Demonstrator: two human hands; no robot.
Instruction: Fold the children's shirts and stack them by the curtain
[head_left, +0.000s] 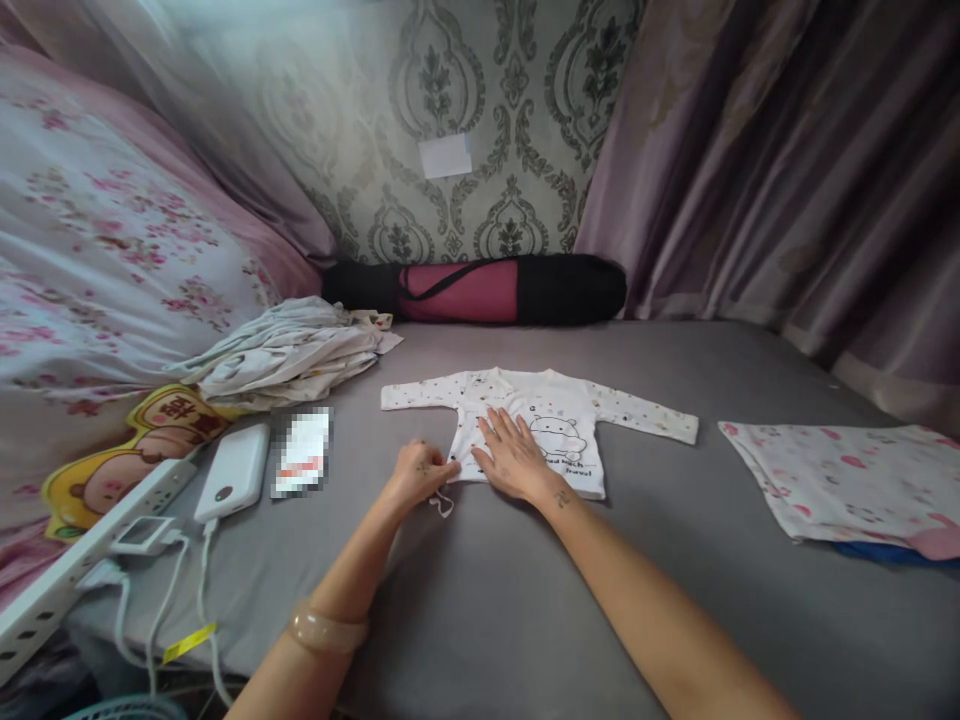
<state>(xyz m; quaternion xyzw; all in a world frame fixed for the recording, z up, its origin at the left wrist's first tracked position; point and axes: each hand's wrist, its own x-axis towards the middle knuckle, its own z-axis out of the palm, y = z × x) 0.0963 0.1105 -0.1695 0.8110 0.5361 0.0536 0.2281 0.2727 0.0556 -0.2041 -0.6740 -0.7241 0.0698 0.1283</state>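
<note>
A small white baby shirt [559, 405] with a cartoon animal print and speckled sleeves lies spread flat on the grey sheet, both sleeves stretched out sideways. My right hand [510, 455] rests flat on its front, fingers apart. At the shirt's lower left edge, my left hand [422, 474] is closed, thumb and fingers pinching the hem corner beside a thin white tie string [444, 503]. A pale bangle [328, 630] circles my left wrist.
Left are a heap of crumpled clothes [300, 350], a white power bank [234, 472], a blurred-out packet [302, 452], a power strip [97, 545] and cables. Folded printed cloth [847, 480] lies right. A black and maroon long bag [472, 290] lies along the wall.
</note>
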